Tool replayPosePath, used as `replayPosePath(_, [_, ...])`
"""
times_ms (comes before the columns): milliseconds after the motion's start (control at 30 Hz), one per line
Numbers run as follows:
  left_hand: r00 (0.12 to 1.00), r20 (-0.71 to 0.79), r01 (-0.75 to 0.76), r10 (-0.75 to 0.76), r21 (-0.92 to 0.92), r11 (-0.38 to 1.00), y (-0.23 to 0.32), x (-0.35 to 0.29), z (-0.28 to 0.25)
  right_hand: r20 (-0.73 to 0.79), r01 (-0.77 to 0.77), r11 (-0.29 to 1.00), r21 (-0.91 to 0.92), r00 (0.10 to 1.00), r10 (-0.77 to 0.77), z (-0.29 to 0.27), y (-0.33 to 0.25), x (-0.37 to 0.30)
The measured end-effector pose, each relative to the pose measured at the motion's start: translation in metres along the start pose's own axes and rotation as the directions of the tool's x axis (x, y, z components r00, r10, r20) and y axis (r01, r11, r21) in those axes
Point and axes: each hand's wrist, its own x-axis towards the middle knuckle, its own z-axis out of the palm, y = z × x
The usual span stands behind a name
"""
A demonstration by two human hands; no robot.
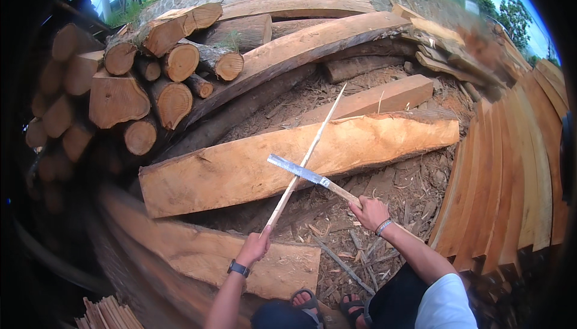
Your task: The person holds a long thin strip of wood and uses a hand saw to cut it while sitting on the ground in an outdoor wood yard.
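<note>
My left hand (255, 246) is closed round the lower end of a long, pale wooden stick (282, 202), which slants up and away to a thin point. In my right hand (370, 213) is the wooden handle of a handsaw (287, 165) with a short, toothed metal blade. The blade crosses the middle of the stick; whether its teeth touch the wood I cannot tell. Behind both lies a thick sawn slab (204, 175) with bark along its edge. Another slab (270, 267) lies nearer, below my left hand.
Cut logs (180, 62) are stacked at the left. A long curved timber (312, 43) runs across the back, with a shorter beam (384, 96) in front. Planks (502, 166) stand in a row at the right. Bark chips and thin sticks (345, 261) litter the ground by my feet.
</note>
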Motion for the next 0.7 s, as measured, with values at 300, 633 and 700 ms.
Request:
replayPosePath(300, [0.993, -0.084, -0.076, 0.085, 0.106, 0.991, 0.026, -0.051, -0.001, -0.130, 0.053, 0.999, 0.011, 0.990, -0.051, -0.038, 0.007, -0.011])
replayPosePath(633, [0.999, 0.000, -0.036, 0.036, 0.073, 0.997, 0.054, -0.104, -0.026, -0.100, 0.256, 0.967, -0.011, 0.962, -0.256, -0.060, 0.033, -0.046])
replayPosePath(700, [1.000, 0.019, -0.016, 0.015, 0.045, 0.999, 0.058, -0.108, -0.024, -0.222, 0.154, 0.986, 0.061, 0.965, -0.137, -0.060, 0.048, -0.035])
